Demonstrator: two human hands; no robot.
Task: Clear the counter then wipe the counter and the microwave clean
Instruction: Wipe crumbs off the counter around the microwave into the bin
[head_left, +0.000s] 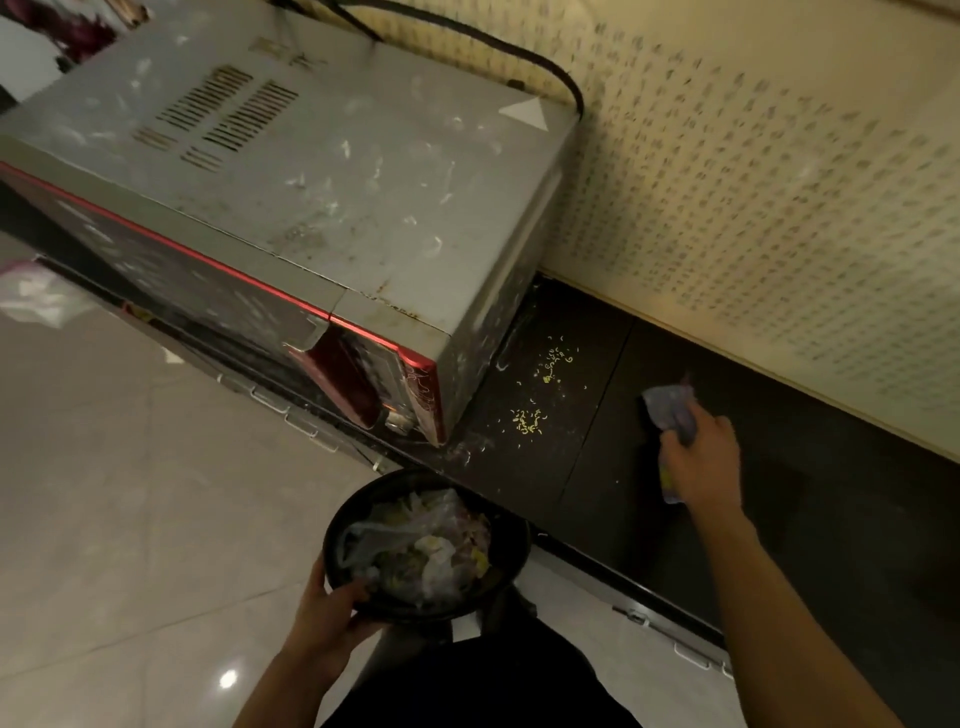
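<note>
Dark tabletop (831, 499) runs below a patterned wall (753, 182), with the smeared microwave (311, 171) at its left end and 2 patches of yellow crumbs (527, 420) just beside it. The right hand (704, 467) presses a bluish cloth (670, 410) to the tabletop, grip curled round it, apart from the crumbs. The left hand (332, 618) holds a black bowl (415, 612) of scraps at the front edge, thumb hooked over its rim. A hasty sweep could flick crumbs past the bowl onto the floor (130, 467), and the heaped bowl might tip.
</note>
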